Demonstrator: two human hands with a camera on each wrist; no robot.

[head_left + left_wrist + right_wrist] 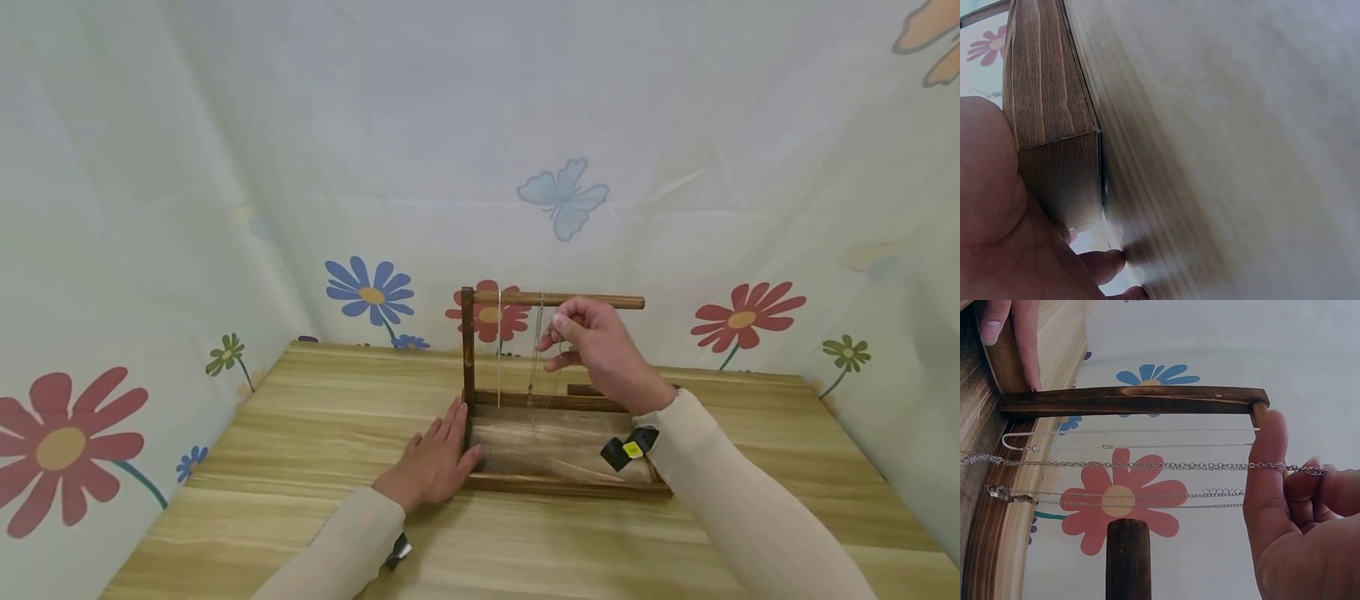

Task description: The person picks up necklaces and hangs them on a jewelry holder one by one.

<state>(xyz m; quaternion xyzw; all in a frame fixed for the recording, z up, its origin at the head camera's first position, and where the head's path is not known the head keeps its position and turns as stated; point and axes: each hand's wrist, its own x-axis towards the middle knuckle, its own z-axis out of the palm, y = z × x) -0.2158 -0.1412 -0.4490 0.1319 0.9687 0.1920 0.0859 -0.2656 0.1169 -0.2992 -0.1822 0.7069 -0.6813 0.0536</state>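
Note:
A dark wooden jewellery stand (pixel 468 342) has a tray base (pixel 558 446) and a top bar (pixel 615 302). My left hand (pixel 437 461) lies with extended fingers along the tray's left end; in the left wrist view its palm (pixel 997 262) is beside the wooden corner (pixel 1060 169). Near the top bar, my right hand (pixel 603 350) pinches a silver chain necklace (pixel 1147 465) between thumb and fingertips. A pale, smooth necklace (pixel 499 350) hangs from the bar to the left. Another fine chain with a small metallic pendant (pixel 1000 494) hangs close to the pinched one.
A shorter, lower wooden bar (pixel 585 389) shows behind the right wrist, its end (pixel 1129 562) pointing up in the right wrist view. The stand is on a wood-grain table (pixel 300 467). Flower-printed cloth (pixel 420 125) surrounds the table at the back and sides.

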